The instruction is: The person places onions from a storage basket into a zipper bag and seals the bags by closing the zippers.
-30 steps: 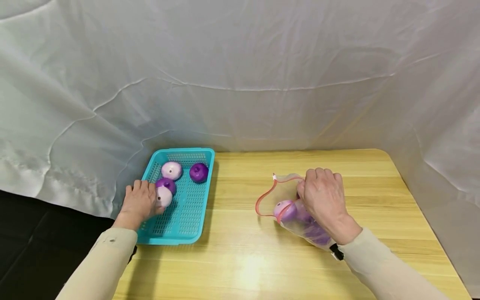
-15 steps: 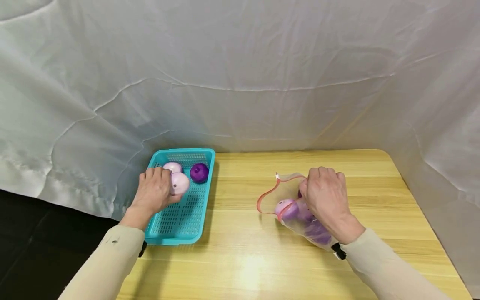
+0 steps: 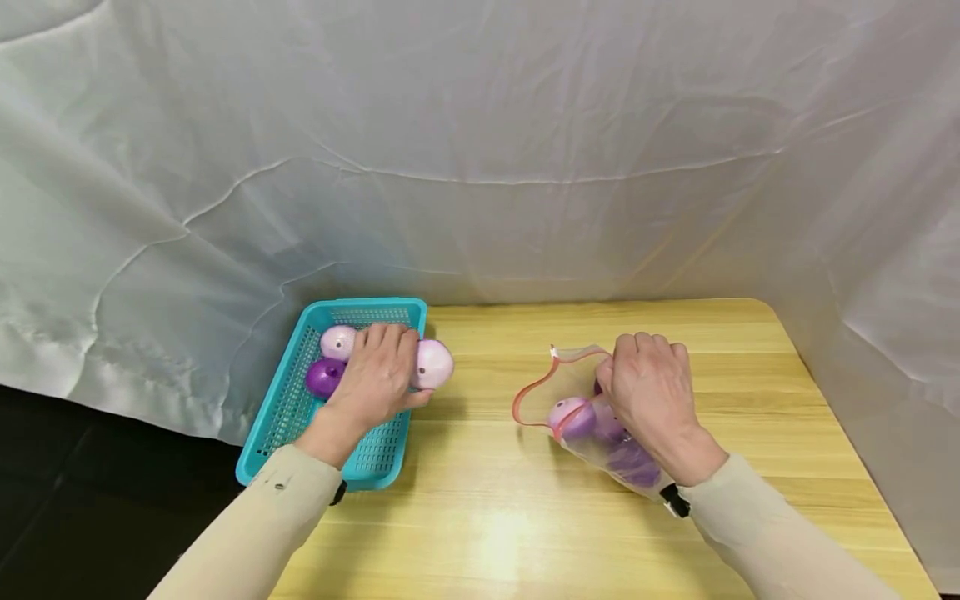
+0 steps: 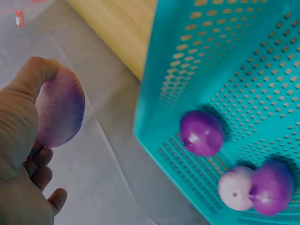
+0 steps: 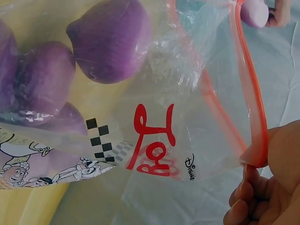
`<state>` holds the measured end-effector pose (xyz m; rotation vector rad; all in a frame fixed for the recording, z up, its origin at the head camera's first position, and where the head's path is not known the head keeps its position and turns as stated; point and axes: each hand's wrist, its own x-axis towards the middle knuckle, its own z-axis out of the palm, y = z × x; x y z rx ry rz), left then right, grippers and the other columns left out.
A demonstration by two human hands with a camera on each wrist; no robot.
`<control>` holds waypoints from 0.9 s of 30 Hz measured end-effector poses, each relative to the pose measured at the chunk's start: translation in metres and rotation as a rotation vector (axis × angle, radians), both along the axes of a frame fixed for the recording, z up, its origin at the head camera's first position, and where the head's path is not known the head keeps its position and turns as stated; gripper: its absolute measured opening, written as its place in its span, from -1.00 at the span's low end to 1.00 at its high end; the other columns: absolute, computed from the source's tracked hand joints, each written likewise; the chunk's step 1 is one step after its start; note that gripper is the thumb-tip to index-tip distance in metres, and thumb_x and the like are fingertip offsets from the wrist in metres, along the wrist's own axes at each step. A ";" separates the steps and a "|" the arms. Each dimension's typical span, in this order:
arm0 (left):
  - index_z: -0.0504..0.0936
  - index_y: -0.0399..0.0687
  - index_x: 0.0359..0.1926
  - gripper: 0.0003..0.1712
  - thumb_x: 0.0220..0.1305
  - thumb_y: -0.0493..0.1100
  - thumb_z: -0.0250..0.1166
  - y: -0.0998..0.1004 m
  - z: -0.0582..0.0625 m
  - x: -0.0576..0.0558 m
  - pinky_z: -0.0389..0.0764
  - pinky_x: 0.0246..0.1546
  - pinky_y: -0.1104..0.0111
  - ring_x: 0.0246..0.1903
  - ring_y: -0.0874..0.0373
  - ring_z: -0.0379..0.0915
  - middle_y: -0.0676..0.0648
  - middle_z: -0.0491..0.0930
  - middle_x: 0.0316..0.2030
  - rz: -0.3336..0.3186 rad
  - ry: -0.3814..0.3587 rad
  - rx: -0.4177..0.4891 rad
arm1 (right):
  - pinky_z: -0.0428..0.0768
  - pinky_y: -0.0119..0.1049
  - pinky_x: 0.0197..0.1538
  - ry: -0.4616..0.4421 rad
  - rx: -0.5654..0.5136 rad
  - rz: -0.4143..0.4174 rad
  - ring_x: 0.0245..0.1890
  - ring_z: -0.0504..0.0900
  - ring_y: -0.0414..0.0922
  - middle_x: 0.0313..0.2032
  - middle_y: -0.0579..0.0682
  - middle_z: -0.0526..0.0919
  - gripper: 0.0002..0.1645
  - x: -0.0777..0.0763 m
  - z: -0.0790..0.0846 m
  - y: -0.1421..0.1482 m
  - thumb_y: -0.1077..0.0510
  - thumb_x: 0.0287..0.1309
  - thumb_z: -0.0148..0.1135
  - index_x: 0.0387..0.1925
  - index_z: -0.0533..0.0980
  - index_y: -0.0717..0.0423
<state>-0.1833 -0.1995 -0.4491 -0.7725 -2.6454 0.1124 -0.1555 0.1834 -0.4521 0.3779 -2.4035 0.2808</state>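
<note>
My left hand (image 3: 378,371) grips a pale purple onion (image 3: 433,364) between thumb and fingers, over the right rim of the turquoise basket (image 3: 408,450). The onion's purple side (image 4: 70,110) shows in the left wrist view. Inside the basket lie a pale onion (image 4: 234,188) and a dark one (image 4: 273,187) side by side, with another dark onion (image 4: 201,133) apart from them, hidden behind the hand in the head view. My right hand (image 3: 651,400) pinches the red zip edge of a clear zip bag (image 5: 187,140), holding its mouth open toward the left. Several purple onions (image 5: 112,42) sit in the bag.
The basket stands at the left of the wooden table (image 3: 480,492), close to the grey cloth (image 3: 480,233) that hangs behind and at the sides. Table surface lies between basket and bag. Black fabric (image 3: 75,483) is at the lower left.
My left hand has lifted the pale onion from the basket's left side and moved right to its right rim. The right hand and bag have stayed nearly still.
</note>
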 end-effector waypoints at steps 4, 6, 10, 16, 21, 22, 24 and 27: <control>0.50 -0.24 0.07 -0.07 -0.06 0.35 0.60 0.017 0.000 -0.004 0.49 0.03 -0.05 -0.01 -0.22 0.43 -0.23 0.55 -0.04 -0.041 0.023 -0.004 | 0.19 -0.07 -0.48 0.022 0.005 0.005 -0.66 0.27 0.10 -0.67 -0.02 0.17 -0.68 -0.001 0.001 -0.001 0.21 0.16 -0.06 -0.67 0.15 0.04; 0.49 -0.23 0.09 -0.07 -0.04 0.35 0.60 0.026 0.000 -0.005 0.48 0.05 -0.05 0.01 -0.21 0.41 -0.22 0.54 -0.01 -0.046 0.008 -0.012 | 0.18 -0.08 -0.48 0.029 0.004 0.012 -0.67 0.25 0.08 -0.67 -0.04 0.15 -0.68 -0.001 0.002 -0.001 0.21 0.15 -0.06 -0.67 0.14 0.04; 0.47 -0.21 0.08 -0.09 -0.01 0.37 0.56 0.046 0.001 -0.006 0.48 0.08 -0.02 0.02 -0.16 0.42 -0.19 0.53 -0.01 -0.057 0.007 -0.034 | 0.18 -0.08 -0.49 0.025 0.008 0.020 -0.67 0.23 0.07 -0.67 -0.04 0.14 -0.68 -0.002 0.004 -0.002 0.22 0.15 -0.06 -0.67 0.15 0.06; 0.47 -0.18 0.04 -0.12 -0.06 0.34 0.58 0.079 0.002 -0.005 0.47 0.05 0.02 0.00 -0.13 0.46 -0.17 0.54 -0.03 -0.107 0.049 -0.011 | 0.19 -0.08 -0.48 0.014 0.008 0.018 -0.66 0.27 0.09 -0.67 -0.01 0.18 -0.69 -0.003 0.004 -0.002 0.22 0.16 -0.05 -0.67 0.17 0.07; 0.47 -0.16 0.12 -0.11 0.00 0.35 0.55 0.109 0.002 0.000 0.49 0.11 0.04 0.05 -0.10 0.48 -0.15 0.55 0.02 -0.153 0.034 -0.027 | 0.21 -0.05 -0.47 0.008 0.002 0.018 -0.65 0.30 0.13 -0.67 0.02 0.22 -0.69 -0.004 0.004 -0.002 0.21 0.16 -0.04 -0.66 0.19 0.08; 0.46 -0.16 0.14 -0.10 0.02 0.35 0.54 0.115 0.001 0.001 0.50 0.13 0.04 0.06 -0.09 0.48 -0.14 0.54 0.03 -0.163 0.026 -0.036 | 0.22 -0.04 -0.47 0.006 0.000 0.018 -0.65 0.31 0.14 -0.66 0.03 0.23 -0.70 -0.004 0.004 -0.002 0.21 0.16 -0.04 -0.66 0.19 0.09; 0.44 -0.14 0.17 -0.10 0.07 0.37 0.52 0.127 -0.001 0.004 0.50 0.16 0.04 0.07 -0.09 0.48 -0.14 0.54 0.05 -0.189 0.016 -0.048 | 0.23 -0.02 -0.46 0.004 -0.005 0.016 -0.64 0.32 0.16 -0.66 0.04 0.25 -0.70 -0.003 0.003 -0.002 0.21 0.16 -0.04 -0.65 0.20 0.10; 0.42 -0.14 0.22 -0.09 0.09 0.34 0.52 0.142 -0.006 0.005 0.51 0.15 0.06 0.08 -0.08 0.48 -0.12 0.53 0.08 -0.235 0.024 -0.050 | 0.23 -0.03 -0.46 0.007 -0.007 0.018 -0.63 0.33 0.16 -0.66 0.05 0.27 -0.71 -0.003 0.003 -0.002 0.20 0.17 -0.04 -0.65 0.22 0.11</control>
